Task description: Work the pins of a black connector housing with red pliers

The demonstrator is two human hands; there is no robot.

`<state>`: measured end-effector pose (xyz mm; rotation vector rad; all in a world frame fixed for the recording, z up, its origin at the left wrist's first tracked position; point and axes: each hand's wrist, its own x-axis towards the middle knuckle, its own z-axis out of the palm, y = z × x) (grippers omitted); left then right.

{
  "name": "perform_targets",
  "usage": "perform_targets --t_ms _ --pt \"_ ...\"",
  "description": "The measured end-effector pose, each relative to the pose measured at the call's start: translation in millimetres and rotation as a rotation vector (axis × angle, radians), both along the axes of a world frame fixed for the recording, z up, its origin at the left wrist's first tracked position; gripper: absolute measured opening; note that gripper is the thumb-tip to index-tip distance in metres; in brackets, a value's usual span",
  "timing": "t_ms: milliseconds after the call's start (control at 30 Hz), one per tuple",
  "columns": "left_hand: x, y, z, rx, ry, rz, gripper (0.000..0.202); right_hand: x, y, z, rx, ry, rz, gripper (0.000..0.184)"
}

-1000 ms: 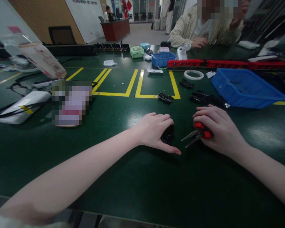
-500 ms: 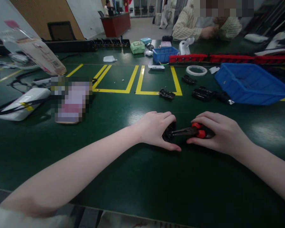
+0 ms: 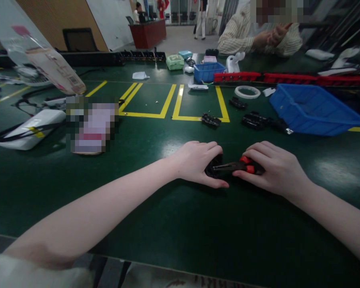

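Note:
My left hand grips a small black plastic part on the green table, its thumb stretched along the near side. Most of that part is hidden under the fingers. In my right hand is a pair of needle-nose pliers with red and black handles. The pliers point left, and their tips reach the black part between my left thumb and fingers. Beyond my hands lie more black plastic parts, one on the yellow tape line and another farther right.
A blue bin stands at the right, with a tape roll beside it. At the left are a phone, a white device with a black strap and a tilted bottle. Across the table sits a person in a striped sleeve.
My right hand and the pliers have shifted slightly left, so the tips sit deeper at the black part. My left hand holds its place. The person opposite has raised their hands.

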<state>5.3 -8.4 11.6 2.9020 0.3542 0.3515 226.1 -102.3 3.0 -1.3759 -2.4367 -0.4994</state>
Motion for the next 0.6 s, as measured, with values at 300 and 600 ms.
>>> perform_targets --t_ms 300,600 --pt "0.1 0.6 -0.5 -0.004 -0.014 0.003 0.063 -0.3 1.3 -0.6 -0.013 0.042 -0.017 0.038" --pt "-0.4 2.1 0.0 -0.096 -0.035 0.006 0.059 -5.0 -0.3 3.1 -0.056 0.047 -0.023 0.038"
